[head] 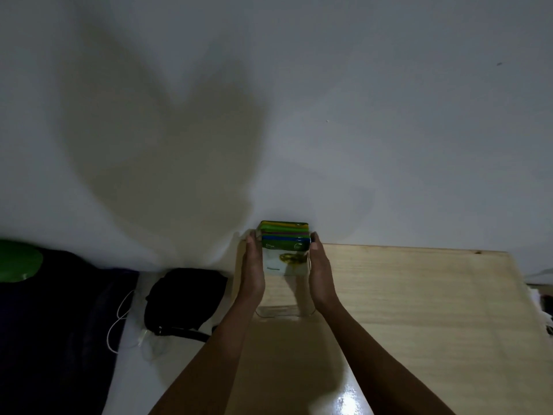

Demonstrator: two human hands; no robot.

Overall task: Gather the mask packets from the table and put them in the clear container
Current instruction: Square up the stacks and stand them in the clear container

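Note:
Several mask packets (285, 253) stand upright as a stack inside the clear container (284, 311), which sits on the wooden table near the wall. The front packet is white with a green top band; yellow, green and blue tops show behind it. My left hand (253, 272) presses flat against the stack's left side and my right hand (320, 272) against its right side, palms facing each other. The container's clear near wall shows between my wrists.
The light wooden table (419, 310) stretches right and toward me, with a glossy glare near the front. Left of the table lie a black bag (185, 298), a white cable (119, 319) and dark fabric. A white wall stands directly behind the container.

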